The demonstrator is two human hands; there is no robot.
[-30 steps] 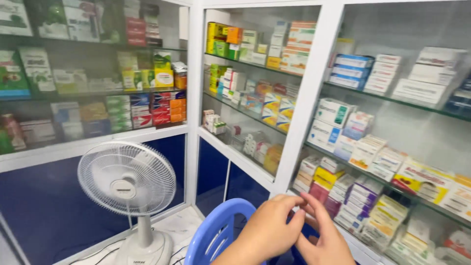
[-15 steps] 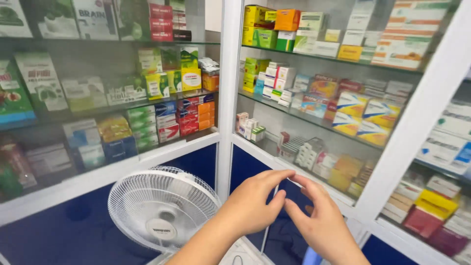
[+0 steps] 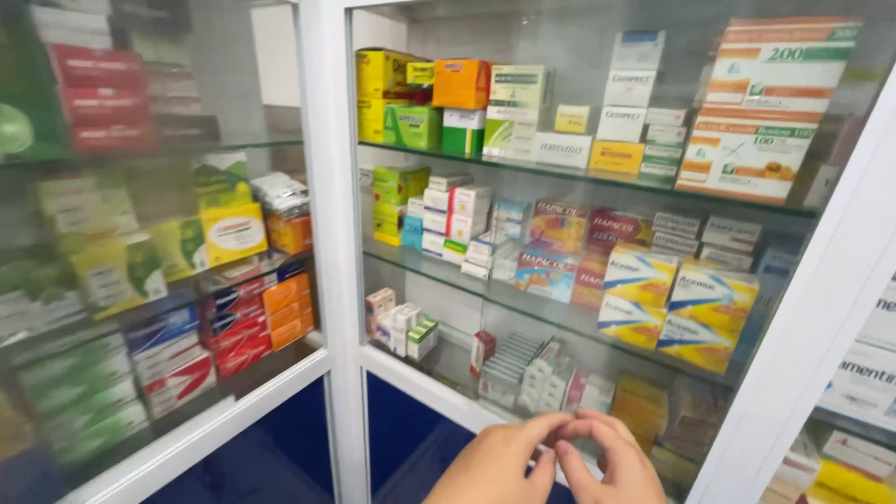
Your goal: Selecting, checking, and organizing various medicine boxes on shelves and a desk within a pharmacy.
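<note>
Two hands (image 3: 560, 457), three glass shelves (image 3: 560, 177), one white cabinet frame (image 3: 329, 233), many medicine boxes (image 3: 462, 84).

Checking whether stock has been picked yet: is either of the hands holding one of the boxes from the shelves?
No: the left hand and right hand meet fingertip to fingertip low before the glass-fronted cabinet, with no box in them.

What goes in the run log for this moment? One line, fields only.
left hand: fingertips meet right, nothing seen held | right hand: same | behind: glass cabinet, boxes on shelves
</note>
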